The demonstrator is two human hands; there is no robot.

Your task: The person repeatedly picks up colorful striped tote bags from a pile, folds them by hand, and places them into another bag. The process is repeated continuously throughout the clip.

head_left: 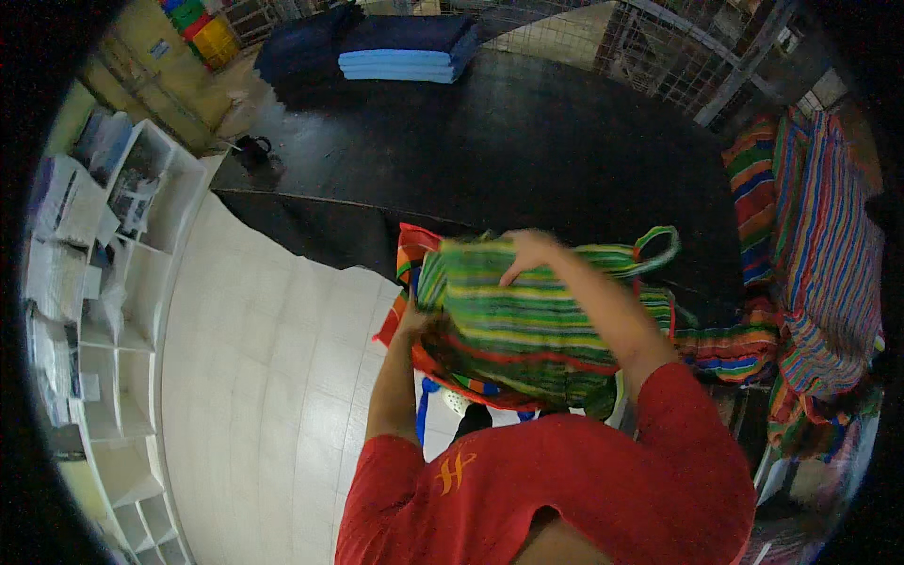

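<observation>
A green striped cloth bag (513, 311) with yellow lines and red edging lies across the near edge of the black table, in front of my body. Its loop handle (670, 252) sticks out on the right. My right hand (535, 252) rests on the bag's upper part, thumb and fingers apart. At the left edge of the bag is my left hand (414, 318); its fingers are blurred and partly hidden by the fabric. Orange and red striped cloth (412, 247) shows under and beside the bag on that side. A blue strap (424, 407) hangs below it.
Folded dark and light blue cloths (405, 64) are stacked at the back of the black table (565, 141). A black mug (252, 149) stands near its left corner. Multicoloured striped textiles (819, 254) pile up at right. White shelving (141, 377) lines the left side, beyond the tiled floor (264, 377).
</observation>
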